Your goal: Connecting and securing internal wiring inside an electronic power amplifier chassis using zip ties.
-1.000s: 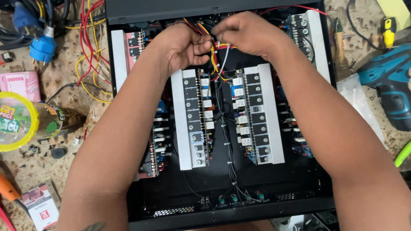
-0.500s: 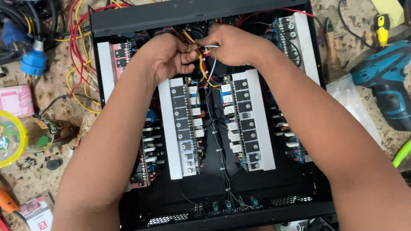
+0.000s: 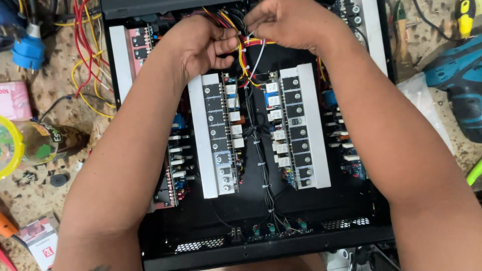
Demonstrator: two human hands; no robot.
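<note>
Both hands meet at top centre of the frame, over the far end of an open black amplifier chassis [image 3: 165, 241]; left hand [image 3: 203, 47] curled shut around a bundle of red and yellow wires [image 3: 244, 60]; right hand [image 3: 291, 22] pinching the same bundle, fingers closed, with a white cable tie [image 3: 257, 60] trailing down just below; whether it grips the tie itself I cannot tell. Below the hands, two white heatsink bars carrying rows of transistors [image 3: 216, 135] [image 3: 301, 135] flank a tied black wire loom [image 3: 258, 155]. On the bench: blue plug [image 3: 29, 47] upper left; brown bottle [image 3: 50, 143] at left; teal cordless drill [image 3: 459, 83] at right.
</note>
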